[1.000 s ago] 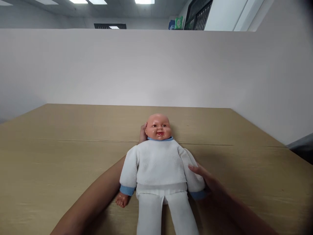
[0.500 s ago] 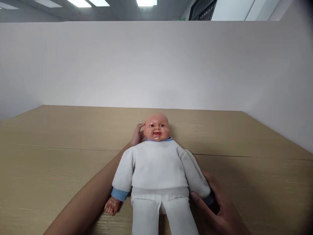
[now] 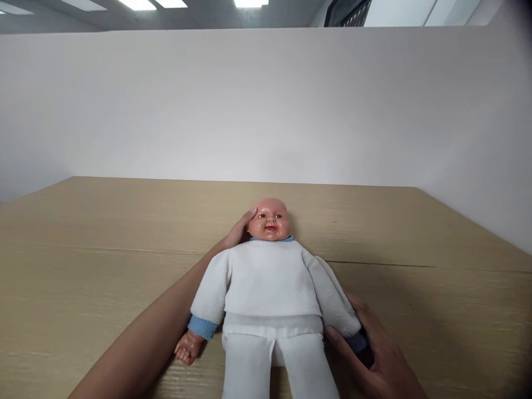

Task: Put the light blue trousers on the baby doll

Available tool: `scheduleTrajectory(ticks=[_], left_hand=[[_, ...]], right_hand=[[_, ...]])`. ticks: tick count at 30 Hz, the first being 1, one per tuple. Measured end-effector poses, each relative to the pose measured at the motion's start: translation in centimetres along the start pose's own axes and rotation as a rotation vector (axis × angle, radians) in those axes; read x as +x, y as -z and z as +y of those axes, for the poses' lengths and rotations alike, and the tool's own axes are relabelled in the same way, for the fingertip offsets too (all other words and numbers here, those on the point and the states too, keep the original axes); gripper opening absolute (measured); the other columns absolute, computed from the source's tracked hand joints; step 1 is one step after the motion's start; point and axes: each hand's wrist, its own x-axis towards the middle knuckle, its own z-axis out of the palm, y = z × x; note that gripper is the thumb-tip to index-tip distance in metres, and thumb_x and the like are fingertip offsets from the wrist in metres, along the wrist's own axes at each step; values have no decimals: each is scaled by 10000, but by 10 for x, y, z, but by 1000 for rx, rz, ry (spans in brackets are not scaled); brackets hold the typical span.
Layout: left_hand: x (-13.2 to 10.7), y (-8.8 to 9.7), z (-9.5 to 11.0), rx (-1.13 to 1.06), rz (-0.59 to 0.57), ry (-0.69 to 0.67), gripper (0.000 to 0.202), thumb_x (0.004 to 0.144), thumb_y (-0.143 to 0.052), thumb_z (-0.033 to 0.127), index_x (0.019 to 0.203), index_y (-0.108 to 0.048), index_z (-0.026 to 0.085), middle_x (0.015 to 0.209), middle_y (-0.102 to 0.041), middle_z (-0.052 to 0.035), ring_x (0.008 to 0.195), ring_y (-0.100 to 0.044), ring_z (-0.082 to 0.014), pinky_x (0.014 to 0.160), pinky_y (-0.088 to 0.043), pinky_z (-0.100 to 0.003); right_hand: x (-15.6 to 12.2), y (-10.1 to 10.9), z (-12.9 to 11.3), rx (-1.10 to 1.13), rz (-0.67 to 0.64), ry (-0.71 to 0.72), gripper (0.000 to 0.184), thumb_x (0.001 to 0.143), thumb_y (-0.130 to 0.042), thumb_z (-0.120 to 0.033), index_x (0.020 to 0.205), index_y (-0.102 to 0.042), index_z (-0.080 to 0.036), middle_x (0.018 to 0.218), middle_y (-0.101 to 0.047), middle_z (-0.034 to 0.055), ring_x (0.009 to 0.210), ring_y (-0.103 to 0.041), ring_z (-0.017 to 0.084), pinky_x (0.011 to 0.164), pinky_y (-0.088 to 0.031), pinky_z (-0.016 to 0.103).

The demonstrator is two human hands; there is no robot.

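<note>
A baby doll (image 3: 266, 277) in a white fleece top and white trousers with blue cuffs lies face up on the wooden table (image 3: 83, 266), head away from me. My left hand (image 3: 239, 231) cups the side and back of the doll's bald head, mostly hidden behind it, thumb on the temple. My right hand (image 3: 372, 354) wraps its fingers round the cuff end of the doll's sleeve at lower right, covering the doll's hand. The doll's other small plastic hand (image 3: 188, 348) rests on the table beside my left forearm.
A plain white partition wall (image 3: 266, 105) stands along the table's far edge and continues down the right side. Ceiling lights show above it. The light wooden tabletop stretches bare to the left and right of the doll.
My right hand has slid down the doll's sleeve from the upper arm to the cuff and closed round it. My left thumb has come up onto the doll's temple. The view has tilted slightly.
</note>
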Motion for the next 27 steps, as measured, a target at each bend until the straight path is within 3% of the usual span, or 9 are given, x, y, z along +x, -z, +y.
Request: scheduleTrajectory(ticks=[7, 20, 27], left_hand=[[5, 0, -2, 8, 23, -164, 624, 911, -787, 512, 1420, -699, 162, 1277, -799, -111, 1339, -677, -381, 1271, -416, -477], [5, -3, 0, 33, 54, -150, 584, 866, -798, 492, 1314, -747, 121, 1223, -813, -120, 1319, -676, -393, 1254, -421, -481], [-1, -6, 2, 20, 18, 6, 633, 934, -720, 578, 1326, -727, 81, 1333, -762, -183, 1348, -657, -393, 1247, -444, -507]], right_hand=[[-1, 0, -2, -4, -35, -11, 615, 993, -640, -602, 1523, -513, -318, 1522, -647, 125, 1348, -656, 362, 1093, -600, 476], [0, 1, -4, 0, -31, -19, 588, 992, -636, -624, 1489, -521, -331, 1473, -671, 90, 1314, -661, 340, 1077, -585, 445], [2, -2, -4, -7, -6, 14, 570, 1005, -607, -630, 1473, -517, -318, 1457, -660, 100, 1320, -647, 345, 1131, -549, 538]])
